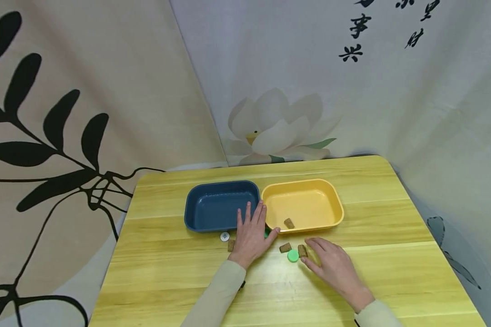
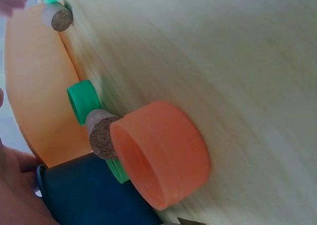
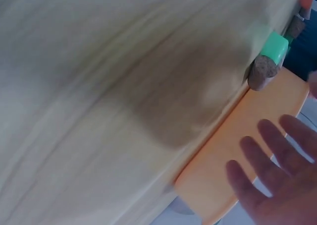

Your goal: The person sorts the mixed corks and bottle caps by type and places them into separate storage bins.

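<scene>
Pale leaf-printed curtain (image 1: 122, 59) fills the left; at centre, the left hand (image 1: 252, 234), fingers straight, overlaps the blue tray (image 1: 214, 206); lower right of centre, the right hand (image 1: 333, 264), loosely spread, straddles a cork (image 1: 302, 251), contact unclear; upper right, black characters (image 1: 350, 53) include 事, 兴, 财.

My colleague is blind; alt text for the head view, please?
A person's left hand at a corner of a blue tray on a wooden table, right hand by a brown cork and green cap. A yellow tray holds another cork.
</scene>
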A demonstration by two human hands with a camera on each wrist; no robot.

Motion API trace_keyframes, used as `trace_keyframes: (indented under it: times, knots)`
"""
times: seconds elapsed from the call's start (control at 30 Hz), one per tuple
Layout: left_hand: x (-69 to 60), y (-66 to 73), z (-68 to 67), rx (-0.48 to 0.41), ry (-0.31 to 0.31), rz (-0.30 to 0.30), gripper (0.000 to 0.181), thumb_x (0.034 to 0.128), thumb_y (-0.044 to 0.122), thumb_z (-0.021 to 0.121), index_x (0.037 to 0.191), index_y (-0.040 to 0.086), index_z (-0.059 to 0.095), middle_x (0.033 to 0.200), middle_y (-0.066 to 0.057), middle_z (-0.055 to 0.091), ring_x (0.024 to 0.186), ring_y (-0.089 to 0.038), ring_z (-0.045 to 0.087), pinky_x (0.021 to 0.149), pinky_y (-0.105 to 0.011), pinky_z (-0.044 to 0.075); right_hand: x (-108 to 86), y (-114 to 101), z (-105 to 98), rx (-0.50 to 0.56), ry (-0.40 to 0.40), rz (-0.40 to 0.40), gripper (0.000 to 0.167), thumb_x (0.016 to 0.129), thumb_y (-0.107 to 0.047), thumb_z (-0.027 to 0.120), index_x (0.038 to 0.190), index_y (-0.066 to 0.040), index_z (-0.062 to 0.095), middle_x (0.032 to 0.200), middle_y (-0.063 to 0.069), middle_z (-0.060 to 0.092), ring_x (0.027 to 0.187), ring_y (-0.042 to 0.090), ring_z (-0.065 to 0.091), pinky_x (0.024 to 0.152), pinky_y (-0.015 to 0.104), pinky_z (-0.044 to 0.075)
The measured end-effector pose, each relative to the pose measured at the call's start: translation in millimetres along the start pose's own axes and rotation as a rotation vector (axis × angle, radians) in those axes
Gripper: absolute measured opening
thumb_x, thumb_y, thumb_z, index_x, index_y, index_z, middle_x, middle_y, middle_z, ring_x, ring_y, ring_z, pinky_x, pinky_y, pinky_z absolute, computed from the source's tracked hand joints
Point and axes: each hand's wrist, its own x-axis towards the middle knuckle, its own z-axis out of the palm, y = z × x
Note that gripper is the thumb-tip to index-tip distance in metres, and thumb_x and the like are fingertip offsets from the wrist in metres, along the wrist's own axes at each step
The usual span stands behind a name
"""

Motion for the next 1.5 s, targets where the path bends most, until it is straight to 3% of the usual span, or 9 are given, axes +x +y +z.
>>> trace_keyframes:
  times: [0.23, 0.37, 0.57, 0.77, 0.9, 1.2, 1.5]
  knots:
    - [-0.3, 1.2, 0.1, 0.016, 0.013, -0.004, 0.085, 0.1030, 0.070, 0.035, 0.164, 0.010, 0.031, 0.172, -0.005, 0.019, 0.157, -0.040, 0.013, 0.123, -0.065, 0.011, 3.5, -2, 5, -0.044, -0.170, 0.056, 0.067, 0.085, -0.044, 0.084, 0.136, -0.004, 0.065, 0.131, 0.015, 0.067, 0.116, 0.038, 0.065, 0.088, 0.060, 0.056]
    - [-0.1, 1.3, 0.7, 0.026, 0.030, -0.008, 0.087, 0.1019, 0.071, 0.038, 0.164, 0.010, 0.030, 0.173, -0.007, 0.018, 0.157, -0.040, 0.014, 0.123, -0.064, 0.013, 5.9, -4, 7, -0.067, -0.207, 0.059, 0.066, 0.084, -0.041, 0.085, 0.136, -0.006, 0.065, 0.131, 0.015, 0.066, 0.118, 0.038, 0.063, 0.089, 0.059, 0.056]
    - [1.6, 1.7, -0.9, 0.027, 0.043, -0.008, 0.087, 0.1010, 0.068, 0.046, 0.163, 0.008, 0.032, 0.172, -0.009, 0.021, 0.156, -0.041, 0.019, 0.122, -0.065, 0.015, 6.5, -2, 14, -0.104, -0.140, 0.004, 0.057, 0.080, -0.031, 0.090, 0.127, -0.006, 0.070, 0.128, 0.017, 0.067, 0.114, 0.038, 0.065, 0.083, 0.057, 0.058]
    - [3.9, 3.3, -4.5, 0.053, 0.014, -0.024, 0.088, 0.1010, 0.070, 0.043, 0.163, 0.009, 0.031, 0.173, -0.007, 0.018, 0.157, -0.039, 0.017, 0.122, -0.065, 0.015, 8.3, -2, 15, -0.100, -0.093, -0.017, 0.043, 0.079, -0.024, 0.091, 0.114, -0.007, 0.074, 0.124, 0.015, 0.069, 0.112, 0.036, 0.067, 0.081, 0.055, 0.059]
    - [3.4, 4.3, -4.9, 0.055, 0.011, -0.021, 0.087, 0.1012, 0.069, 0.044, 0.163, 0.008, 0.032, 0.172, -0.007, 0.019, 0.156, -0.039, 0.018, 0.122, -0.065, 0.016, 7.0, -2, 12, -0.092, -0.053, -0.022, 0.043, 0.078, -0.023, 0.092, 0.112, -0.005, 0.074, 0.122, 0.015, 0.070, 0.110, 0.035, 0.068, 0.081, 0.054, 0.059]
    - [-1.1, 5.4, 1.0, 0.037, 0.005, -0.020, 0.085, 0.1029, 0.065, 0.044, 0.163, 0.008, 0.030, 0.172, -0.008, 0.018, 0.157, -0.039, 0.017, 0.122, -0.066, 0.014, 5.1, -7, -11, -0.079, 0.014, 0.000, 0.050, 0.076, -0.022, 0.093, 0.118, -0.005, 0.072, 0.125, 0.017, 0.069, 0.113, 0.038, 0.067, 0.083, 0.057, 0.059]
    - [0.6, 3.7, 1.7, 0.043, 0.033, -0.014, 0.083, 0.1032, 0.062, 0.048, 0.163, 0.008, 0.031, 0.172, -0.007, 0.018, 0.156, -0.040, 0.018, 0.122, -0.066, 0.012, 26.3, -8, -33, -0.031, 0.161, -0.002, 0.049, 0.078, -0.017, 0.090, 0.119, -0.001, 0.069, 0.134, 0.022, 0.064, 0.126, 0.048, 0.057, 0.085, 0.064, 0.056]
